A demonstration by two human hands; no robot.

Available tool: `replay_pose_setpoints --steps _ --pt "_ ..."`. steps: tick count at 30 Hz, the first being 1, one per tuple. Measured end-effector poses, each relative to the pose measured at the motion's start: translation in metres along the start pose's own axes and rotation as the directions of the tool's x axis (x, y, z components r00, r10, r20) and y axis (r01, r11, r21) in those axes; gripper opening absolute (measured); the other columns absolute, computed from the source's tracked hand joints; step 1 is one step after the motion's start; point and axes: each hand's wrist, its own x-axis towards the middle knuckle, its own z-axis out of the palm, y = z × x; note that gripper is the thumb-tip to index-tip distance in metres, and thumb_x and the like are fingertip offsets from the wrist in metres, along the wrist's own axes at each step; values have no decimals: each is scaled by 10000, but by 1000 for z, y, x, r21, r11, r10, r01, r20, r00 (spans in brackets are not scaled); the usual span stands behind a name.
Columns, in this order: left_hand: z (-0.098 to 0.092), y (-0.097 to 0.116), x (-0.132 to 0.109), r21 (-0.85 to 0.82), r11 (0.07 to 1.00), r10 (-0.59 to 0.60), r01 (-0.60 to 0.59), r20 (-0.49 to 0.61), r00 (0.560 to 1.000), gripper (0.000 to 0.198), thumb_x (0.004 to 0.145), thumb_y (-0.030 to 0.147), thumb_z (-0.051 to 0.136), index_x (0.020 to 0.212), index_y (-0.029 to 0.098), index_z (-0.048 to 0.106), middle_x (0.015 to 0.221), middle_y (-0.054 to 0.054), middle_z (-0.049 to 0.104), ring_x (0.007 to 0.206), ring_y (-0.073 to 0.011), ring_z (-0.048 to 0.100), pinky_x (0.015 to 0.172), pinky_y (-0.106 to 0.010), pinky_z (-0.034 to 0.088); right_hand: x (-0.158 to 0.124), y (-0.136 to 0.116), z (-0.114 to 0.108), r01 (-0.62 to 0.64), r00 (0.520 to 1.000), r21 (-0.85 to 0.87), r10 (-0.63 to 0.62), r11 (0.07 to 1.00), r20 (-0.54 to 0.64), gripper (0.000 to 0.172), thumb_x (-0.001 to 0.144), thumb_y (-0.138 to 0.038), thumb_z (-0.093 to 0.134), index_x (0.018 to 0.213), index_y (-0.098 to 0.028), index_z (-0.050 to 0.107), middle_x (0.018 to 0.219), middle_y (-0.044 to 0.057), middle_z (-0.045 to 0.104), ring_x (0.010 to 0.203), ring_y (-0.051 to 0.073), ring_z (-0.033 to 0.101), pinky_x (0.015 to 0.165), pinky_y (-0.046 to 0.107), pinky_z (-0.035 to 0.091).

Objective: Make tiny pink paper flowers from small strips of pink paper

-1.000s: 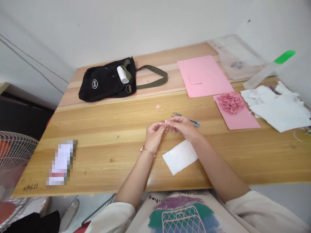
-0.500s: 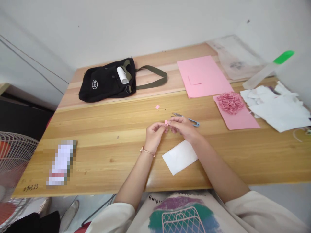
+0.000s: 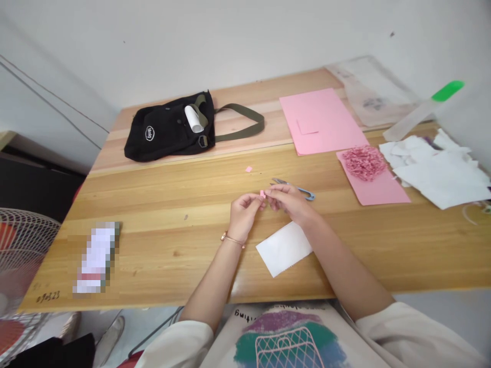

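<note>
A tiny piece of pink paper (image 3: 262, 193) is pinched between the fingertips of my left hand (image 3: 244, 210), above the wooden table. My right hand (image 3: 288, 201) meets it from the other side, thumb and forefinger closed at the paper's edge. Just behind my right hand lie thread snips (image 3: 309, 194) with blue handles, partly covered by the hand. A small pink paper square (image 3: 249, 169) rests farther back on the table. Below my wrists, a folded white paper (image 3: 284, 249) lies flat, its right side hidden by my right forearm.
At the back left lies a black bag (image 3: 169, 128) with a white roll on it. Pink sheets (image 3: 326, 117) lie at the back right. A heap of pink curled bits (image 3: 364, 162) sits on pink paper, beside white scraps (image 3: 445, 171). A fan (image 3: 23, 255) stands left.
Hardly anything differs. My right fingertips have shifted very slightly to the right at the pink piece, while my left hand keeps its place.
</note>
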Motion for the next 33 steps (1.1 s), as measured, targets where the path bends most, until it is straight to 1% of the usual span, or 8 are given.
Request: replay_pose_setpoints --steps 6,12,19,26,33 --pt "0 0 0 0 1000 2 -2 -3 1000 111 653 224 604 618 119 606 565 6 586 541 -71 512 593 -205 413 -2 -2 2 19 1000 -51 -19 999 -12 201 619 -336 665 617 -142 611 466 -38 509 412 53 401 423 213 267" --pt "0 -2 1 -5 1000 4 -4 -4 1000 109 651 222 604 612 121 599 557 9 582 538 -71 512 593 -206 413 -1 -1 4 39 999 -50 -40 998 -15 187 625 -327 660 621 -146 610 502 -31 537 413 51 404 429 218 281" --pt "0 0 0 7 1000 -3 3 -1 1000 111 654 227 608 632 118 614 574 3 589 546 -71 511 590 -204 411 1 1 2 2 1000 -10 -2 1000 -12 223 642 -353 645 583 -147 587 433 -44 479 411 58 408 420 211 267" --pt "0 -1 0 -13 1000 6 -6 -4 1000 101 652 217 606 607 127 599 560 11 582 539 -71 510 595 -207 416 0 1 2 43 999 -61 -43 997 3 202 629 -346 659 630 -148 621 522 -26 550 420 52 410 434 219 291" --pt "0 -1 0 0 1000 2 -2 -5 1000 104 647 229 610 611 131 606 565 10 584 544 -78 512 604 -218 416 -1 -2 4 16 999 -76 -19 997 -32 225 604 -366 671 606 -148 615 483 -32 522 420 59 396 433 226 285"
